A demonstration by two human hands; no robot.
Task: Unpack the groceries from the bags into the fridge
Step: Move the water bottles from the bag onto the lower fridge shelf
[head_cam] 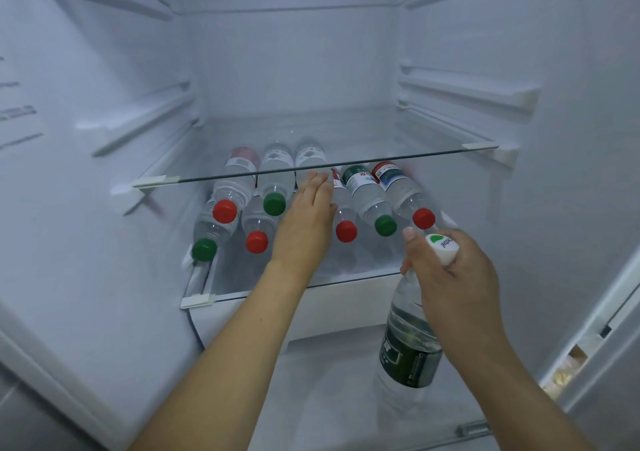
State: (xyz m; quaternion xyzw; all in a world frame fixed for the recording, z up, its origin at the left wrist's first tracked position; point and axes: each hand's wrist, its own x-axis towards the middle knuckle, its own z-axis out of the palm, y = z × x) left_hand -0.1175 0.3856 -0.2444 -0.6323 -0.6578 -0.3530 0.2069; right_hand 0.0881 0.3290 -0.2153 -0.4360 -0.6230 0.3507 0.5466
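Reaching into an open fridge [104, 208], two bare arms are seen from above, the view taken from the person's own head. The left hand [306, 222] is stretched flat, fingers straight and relaxed, laid over the row of water bottles stored on their sides on the lower glass shelf [363, 272]; nothing is gripped by it, and whether a bottle is touched beneath the palm cannot be told. A large water bottle [408, 343] with a dark green label is held by the right hand [450, 277], whose fingers are curled round its neck just under the white cap [443, 248]; the bottle hangs upright in front of the shelf, at about five o'clock from the stored row. Seven small caps are shown facing outward. At nine o'clock of the left hand, two bottles are stacked on two others, a red cap [224, 211] and a green cap [274, 203] lying above a green cap [204, 249] and a red cap [256, 241]. At three o'clock, three bottles are laid side by side, capped red [346, 231], green [385, 225] and red [424, 218]. An upper glass shelf [346, 165] is fixed above the row.
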